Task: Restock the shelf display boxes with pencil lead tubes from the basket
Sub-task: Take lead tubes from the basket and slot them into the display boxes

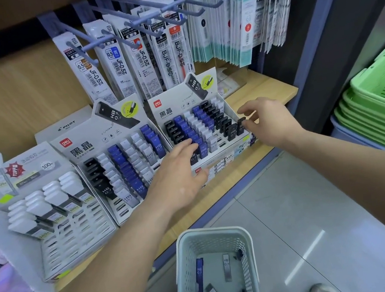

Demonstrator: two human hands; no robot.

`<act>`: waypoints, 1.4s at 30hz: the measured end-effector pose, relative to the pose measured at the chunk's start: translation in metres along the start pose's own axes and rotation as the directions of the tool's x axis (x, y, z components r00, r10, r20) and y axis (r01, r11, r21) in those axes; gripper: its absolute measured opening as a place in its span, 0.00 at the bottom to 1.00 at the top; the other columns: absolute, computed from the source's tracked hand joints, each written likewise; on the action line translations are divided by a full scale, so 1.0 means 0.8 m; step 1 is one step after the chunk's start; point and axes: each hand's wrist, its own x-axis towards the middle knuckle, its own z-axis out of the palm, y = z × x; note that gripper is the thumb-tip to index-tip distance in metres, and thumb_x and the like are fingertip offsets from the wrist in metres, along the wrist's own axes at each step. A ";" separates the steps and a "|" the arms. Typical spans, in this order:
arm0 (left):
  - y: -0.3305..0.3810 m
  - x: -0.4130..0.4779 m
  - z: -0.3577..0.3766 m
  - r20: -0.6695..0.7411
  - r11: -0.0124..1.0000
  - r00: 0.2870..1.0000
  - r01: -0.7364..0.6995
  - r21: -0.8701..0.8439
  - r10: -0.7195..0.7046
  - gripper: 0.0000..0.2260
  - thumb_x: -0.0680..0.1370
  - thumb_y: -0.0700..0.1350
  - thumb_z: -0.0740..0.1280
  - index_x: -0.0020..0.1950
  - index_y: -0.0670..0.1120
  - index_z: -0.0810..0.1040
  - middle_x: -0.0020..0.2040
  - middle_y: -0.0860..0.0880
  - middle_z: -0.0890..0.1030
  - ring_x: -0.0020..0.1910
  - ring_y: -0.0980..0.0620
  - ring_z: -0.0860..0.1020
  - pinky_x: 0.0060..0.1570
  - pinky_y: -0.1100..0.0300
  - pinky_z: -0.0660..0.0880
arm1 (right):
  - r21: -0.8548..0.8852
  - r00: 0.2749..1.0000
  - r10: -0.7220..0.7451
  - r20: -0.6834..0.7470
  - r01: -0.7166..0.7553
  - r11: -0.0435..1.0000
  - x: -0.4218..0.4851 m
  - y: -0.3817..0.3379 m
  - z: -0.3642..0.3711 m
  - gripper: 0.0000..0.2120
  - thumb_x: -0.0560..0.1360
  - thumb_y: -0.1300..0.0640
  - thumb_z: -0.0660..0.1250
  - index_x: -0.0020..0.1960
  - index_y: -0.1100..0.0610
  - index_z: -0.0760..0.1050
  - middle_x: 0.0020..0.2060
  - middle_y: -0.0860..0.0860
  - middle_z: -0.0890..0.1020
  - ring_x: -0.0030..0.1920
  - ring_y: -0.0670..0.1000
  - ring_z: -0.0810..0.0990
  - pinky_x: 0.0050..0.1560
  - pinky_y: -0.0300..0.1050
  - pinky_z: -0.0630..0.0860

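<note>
The right display box [176, 109], filled with rows of black, blue and white lead tubes, stands on the wooden shelf [264, 86]. On the floor below, the white basket [185, 258] holds loose tubes, a blue tube [200, 276] among them. The left grip [178, 175] lies spread across that box's front. The right grip [267, 120] pinches a black tube [241, 125] in its rightmost column.
</note>
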 end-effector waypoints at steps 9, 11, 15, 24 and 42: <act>0.006 -0.070 -0.004 0.032 0.998 0.998 -0.056 0.028 0.056 0.20 0.81 0.54 0.64 0.72 0.53 0.70 0.70 0.57 0.70 0.68 0.56 0.70 0.68 0.56 0.68 | 0.023 0.966 0.081 0.245 -0.089 0.996 -0.080 -0.016 -0.024 0.09 0.75 0.50 0.73 0.54 0.50 0.80 0.46 0.45 0.80 0.45 0.43 0.80 0.44 0.35 0.74; -0.003 -0.093 0.013 0.113 0.999 0.993 -0.032 0.018 0.030 0.19 0.81 0.54 0.65 0.71 0.52 0.71 0.68 0.56 0.71 0.66 0.54 0.72 0.67 0.56 0.70 | 0.009 0.946 0.086 0.314 -0.093 0.996 -0.103 -0.023 -0.019 0.09 0.75 0.50 0.73 0.53 0.51 0.80 0.46 0.46 0.81 0.44 0.43 0.79 0.41 0.34 0.71; -0.031 -0.140 0.060 0.249 0.997 0.968 0.000 0.081 -0.021 0.19 0.80 0.53 0.66 0.70 0.50 0.72 0.67 0.53 0.73 0.65 0.52 0.72 0.64 0.57 0.70 | -0.091 0.904 0.069 0.423 -0.034 0.995 -0.158 -0.029 0.011 0.12 0.76 0.51 0.72 0.56 0.55 0.79 0.48 0.49 0.81 0.43 0.47 0.77 0.45 0.39 0.69; -0.083 -0.222 0.173 0.385 0.979 0.900 0.198 0.051 -0.202 0.22 0.80 0.53 0.67 0.72 0.49 0.70 0.70 0.51 0.72 0.66 0.50 0.73 0.65 0.56 0.71 | -0.073 0.831 0.287 0.477 -0.288 0.955 -0.319 0.021 0.138 0.22 0.77 0.46 0.69 0.67 0.55 0.73 0.55 0.51 0.80 0.49 0.51 0.78 0.52 0.44 0.74; -0.136 -0.197 0.402 0.457 0.855 0.787 0.508 -0.101 -0.414 0.41 0.74 0.46 0.75 0.81 0.46 0.55 0.80 0.46 0.51 0.77 0.41 0.56 0.76 0.50 0.56 | 0.054 0.821 0.270 0.503 -0.341 0.938 -0.344 0.047 0.227 0.23 0.78 0.43 0.66 0.68 0.52 0.67 0.48 0.45 0.82 0.45 0.54 0.81 0.49 0.54 0.79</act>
